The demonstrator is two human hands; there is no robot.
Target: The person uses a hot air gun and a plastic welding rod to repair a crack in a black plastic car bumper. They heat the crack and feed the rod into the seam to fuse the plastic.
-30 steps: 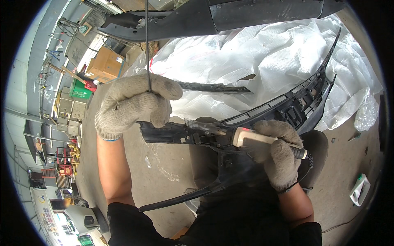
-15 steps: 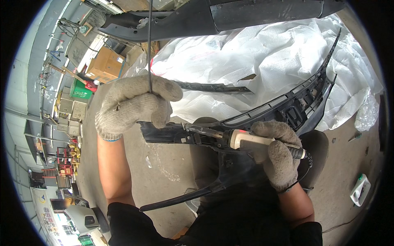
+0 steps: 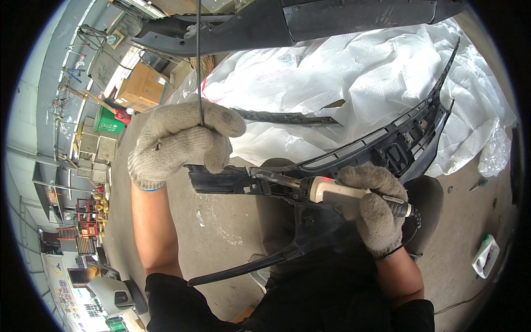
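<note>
My left hand (image 3: pixel 185 135), in a knitted work glove, is closed around a thin dark rod (image 3: pixel 198 61) that stands nearly upright above the fist. A beige-handled soldering iron (image 3: pixel 338 191) is gripped in my gloved right hand (image 3: pixel 380 207), its cord trailing from the back end. The iron's metal barrel points left, and its tip lies at the upper edge of a black plastic car grille (image 3: pixel 395 157); whether it touches I cannot tell. The grille rests across my lap. Its left end (image 3: pixel 224 180) sits just below my left fist.
Beyond the grille, white wrapping sheet (image 3: pixel 332 72) covers something large, with a loose black strip (image 3: pixel 293 118) on it. A black bumper (image 3: pixel 354 23) spans the far side. A cardboard box (image 3: pixel 142 87) stands far left, a white plastic jug (image 3: pixel 486 257) at right on the floor.
The rod's upper end has tilted slightly to the left. The soldering iron has shifted a little to the right and nearer to me. My left hand is almost still.
</note>
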